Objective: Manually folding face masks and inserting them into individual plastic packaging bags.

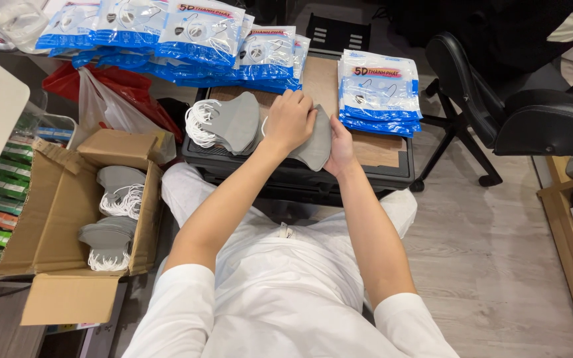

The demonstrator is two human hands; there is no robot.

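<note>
Grey fabric is filling both hands as I am watching through the head camera: the left hand (291, 121) is lying on top of a grey face mask (316, 142), fingers curled together and pressing down on its upper edge, while the right hand (339, 147) is cupping the same mask from underneath on its far side, fingers mostly hidden behind the cloth, so I cannot tell how tightly they are closing. The mask is sitting over the wooden board (373, 149) that is topping the black case (300, 174), just right of a stack of grey masks (230, 122) whose white ear loops are spilling off its left side.

I am judging the risks from here. The grip is looking soft, and the mask could be slipping out and dropping between the board and my lap. The loose loops on the stack are lying close to the left wrist, so a sweep of that arm could be snagging them and dragging the whole stack off the board toward the cardboard box (54, 219), which is standing left of the case with more grey masks inside. Right of the held mask, a pile of blue-and-white sealed packets (379, 93) is resting near the board's edge, and an elbow nudge could be toppling it.
</note>
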